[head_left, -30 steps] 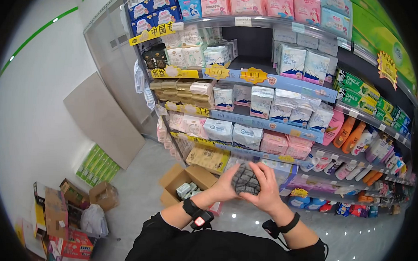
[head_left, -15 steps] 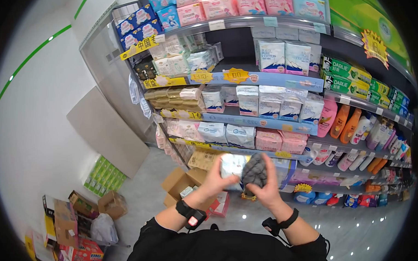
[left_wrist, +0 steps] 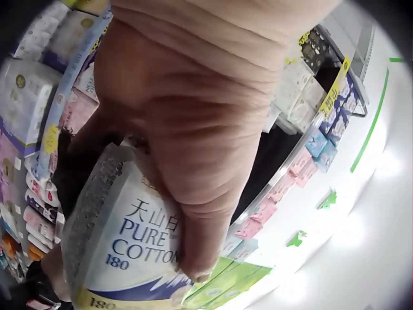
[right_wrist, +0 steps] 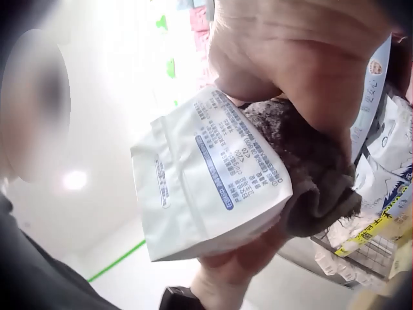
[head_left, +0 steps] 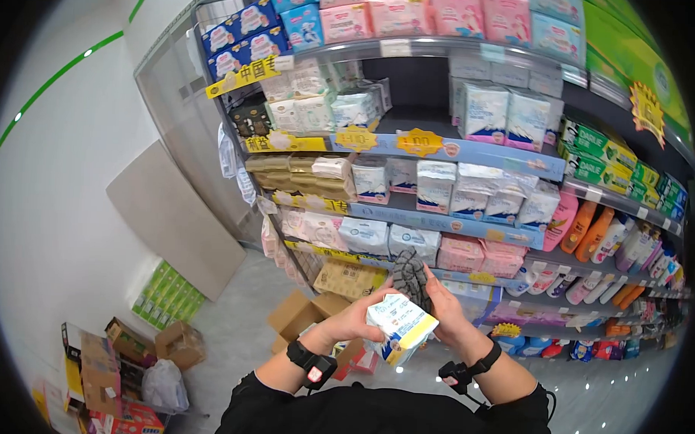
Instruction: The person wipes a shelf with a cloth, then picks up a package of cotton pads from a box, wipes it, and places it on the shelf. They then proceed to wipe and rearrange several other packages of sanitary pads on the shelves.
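Note:
My left hand (head_left: 357,318) grips a white sanitary pad pack (head_left: 401,327) with blue and yellow printing. In the left wrist view the thumb lies along the front of the pack (left_wrist: 129,239), which reads PURE COTTON 180. Against the pack's far side, my right hand (head_left: 450,316) holds a bunched grey cloth (head_left: 411,277). The right wrist view shows the fuzzy cloth (right_wrist: 313,171) between my fingers and the printed side of the pack (right_wrist: 206,181). Both hands are close together in front of the shelves.
Ahead stands a store shelf unit (head_left: 472,149) with rows of similar packs, toothpaste boxes (head_left: 595,145) and bottles (head_left: 584,225). An opened cardboard box (head_left: 294,315) sits on the floor (head_left: 239,351) below. More cartons (head_left: 101,365) and a grey panel (head_left: 175,219) are at the left.
Earlier both hands were together around the grey cloth. The pack then showed in my left hand beside it; now it is tilted nearer my body, with the cloth behind it.

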Motion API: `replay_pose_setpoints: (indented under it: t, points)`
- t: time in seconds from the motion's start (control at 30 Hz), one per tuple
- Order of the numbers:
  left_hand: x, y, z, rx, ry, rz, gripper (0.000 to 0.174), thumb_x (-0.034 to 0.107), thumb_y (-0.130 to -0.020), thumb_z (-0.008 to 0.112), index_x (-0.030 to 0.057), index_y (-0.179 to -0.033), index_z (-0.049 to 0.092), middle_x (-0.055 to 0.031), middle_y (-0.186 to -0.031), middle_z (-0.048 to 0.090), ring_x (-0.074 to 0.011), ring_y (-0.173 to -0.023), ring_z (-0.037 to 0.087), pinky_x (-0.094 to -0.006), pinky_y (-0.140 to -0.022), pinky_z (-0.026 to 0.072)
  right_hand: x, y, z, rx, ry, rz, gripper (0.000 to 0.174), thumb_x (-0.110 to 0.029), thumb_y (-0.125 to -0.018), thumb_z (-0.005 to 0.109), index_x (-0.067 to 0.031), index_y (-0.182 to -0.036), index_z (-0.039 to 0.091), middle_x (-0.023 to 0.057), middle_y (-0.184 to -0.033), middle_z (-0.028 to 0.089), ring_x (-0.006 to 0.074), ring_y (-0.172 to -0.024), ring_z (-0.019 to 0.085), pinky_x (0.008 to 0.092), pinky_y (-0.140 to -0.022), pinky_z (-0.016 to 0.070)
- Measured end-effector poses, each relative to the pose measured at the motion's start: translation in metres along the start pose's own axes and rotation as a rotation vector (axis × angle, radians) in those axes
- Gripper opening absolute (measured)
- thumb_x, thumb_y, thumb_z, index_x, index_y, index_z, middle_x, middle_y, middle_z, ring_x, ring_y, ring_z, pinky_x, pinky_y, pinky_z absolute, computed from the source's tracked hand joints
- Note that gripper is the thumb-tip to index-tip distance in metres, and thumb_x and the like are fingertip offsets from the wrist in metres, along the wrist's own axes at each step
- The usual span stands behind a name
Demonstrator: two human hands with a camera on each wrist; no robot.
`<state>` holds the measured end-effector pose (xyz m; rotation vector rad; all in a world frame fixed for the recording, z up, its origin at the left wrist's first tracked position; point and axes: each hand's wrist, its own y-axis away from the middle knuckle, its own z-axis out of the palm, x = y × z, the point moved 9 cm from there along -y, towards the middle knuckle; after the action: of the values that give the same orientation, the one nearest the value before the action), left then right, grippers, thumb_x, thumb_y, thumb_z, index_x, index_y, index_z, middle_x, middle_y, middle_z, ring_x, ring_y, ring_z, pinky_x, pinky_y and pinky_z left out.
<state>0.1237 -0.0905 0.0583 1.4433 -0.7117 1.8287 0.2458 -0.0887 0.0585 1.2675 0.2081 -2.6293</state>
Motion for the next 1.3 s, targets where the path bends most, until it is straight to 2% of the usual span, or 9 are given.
replay_pose_setpoints:
  t: [0.07,0.27,0.4,0.47,0.53,0.67,0.87,1.03,1.3]
  points:
    - [0.004,0.01,-0.024,-0.029,-0.211,0.031,0.108,0.034,-0.057,0.091,0.0021,-0.143,0.034,-0.0061,-0.137,0.046,-0.0163,-0.129,0.043,-0.0324,-0.107,0.0336,0.007,-0.021,0.022,-0.061,-0.068,0.06,0.056,-0.018,-0.102,0.042,-0.0046,-0.151,0.017,0.0127,-0.145,0.04,0.0194,-0.127,0.044,0.0307,-0.105,0.0359]
    - [0.046,0.035,-0.072,-0.036,-0.2,0.212,0.09,0.041,-0.066,0.082,0.0043,-0.138,0.042,-0.0095,-0.121,0.054,-0.0209,-0.125,0.045,-0.0345,-0.106,0.0326,0.008,-0.096,0.075,-0.171,1.032,-0.246,0.065,-0.009,-0.092,0.056,-0.0057,-0.149,0.025,0.0168,-0.143,0.043,0.0218,-0.128,0.045,0.0315,-0.103,0.0381]
    - [0.049,0.044,-0.135,0.055,0.033,0.211,0.083,0.026,-0.072,0.08,0.0016,-0.138,0.037,-0.0058,-0.122,0.055,-0.0163,-0.113,0.055,-0.029,-0.097,0.043,0.017,-0.13,0.105,-0.316,1.128,0.106,0.072,-0.011,-0.088,0.062,-0.0055,-0.149,0.024,0.0189,-0.132,0.053,0.0258,-0.122,0.051,0.0322,-0.099,0.0408]
    - [0.042,0.05,-0.167,0.095,0.272,0.231,0.082,0.027,-0.071,0.08,0.001,-0.137,0.038,-0.0078,-0.124,0.056,-0.0167,-0.114,0.055,-0.0304,-0.098,0.0434,-0.018,-0.143,0.124,-0.446,1.501,-0.151,0.053,-0.015,-0.085,0.065,-0.0033,-0.135,0.049,0.0201,-0.119,0.062,0.0258,-0.1,0.062,0.034,-0.088,0.0486]
    - [0.033,0.058,-0.196,0.142,0.345,0.277,0.084,0.03,-0.071,0.08,0.0003,-0.137,0.037,-0.01,-0.125,0.056,-0.0186,-0.115,0.056,-0.0313,-0.099,0.0439,-0.084,-0.168,0.141,-0.219,1.398,-0.209,0.025,-0.012,-0.087,0.064,0.0001,-0.108,0.066,0.009,-0.1,0.068,0.0158,-0.087,0.063,0.031,-0.079,0.0512]
    - [0.029,0.076,-0.232,0.227,0.459,0.276,0.087,0.031,-0.069,0.082,-0.0004,-0.136,0.038,-0.0132,-0.125,0.057,-0.0223,-0.113,0.058,-0.0342,-0.097,0.0462,-0.219,-0.231,0.164,0.169,1.404,-0.584,0.019,-0.013,-0.094,0.055,0.0014,-0.102,0.064,0.0004,-0.071,0.057,0.0073,-0.064,0.054,0.0237,-0.06,0.0457]
    - [0.029,0.095,-0.265,0.42,0.429,0.405,0.085,0.031,-0.068,0.082,-0.0037,-0.133,0.04,-0.0161,-0.122,0.058,-0.0254,-0.111,0.06,-0.0364,-0.096,0.0476,-0.292,-0.364,0.128,0.303,1.75,-0.627,0.034,-0.027,-0.089,0.061,-0.0004,-0.109,0.066,0.0178,-0.106,0.068,0.0289,-0.099,0.064,0.0361,-0.089,0.0473]
    - [0.027,0.12,-0.277,0.669,0.379,0.445,0.078,0.028,-0.064,0.078,-0.005,-0.127,0.045,-0.0161,-0.116,0.061,-0.0262,-0.105,0.063,-0.036,-0.093,0.0497,-0.289,-0.413,0.14,0.343,1.764,-0.585,0.058,-0.035,-0.093,0.058,-0.0028,-0.138,0.042,0.0204,-0.14,0.045,0.0338,-0.128,0.043,0.0409,-0.105,0.0343]
    - [0.005,0.146,-0.285,0.916,0.376,0.474,0.077,0.032,-0.066,0.079,-0.0046,-0.126,0.047,-0.0173,-0.115,0.062,-0.0273,-0.102,0.064,-0.0382,-0.09,0.0523,-0.285,-0.459,0.125,-0.006,1.538,-0.647,0.042,-0.037,-0.095,0.053,-0.0009,-0.116,0.058,0.0181,-0.111,0.062,0.029,-0.102,0.059,0.0383,-0.086,0.0472]
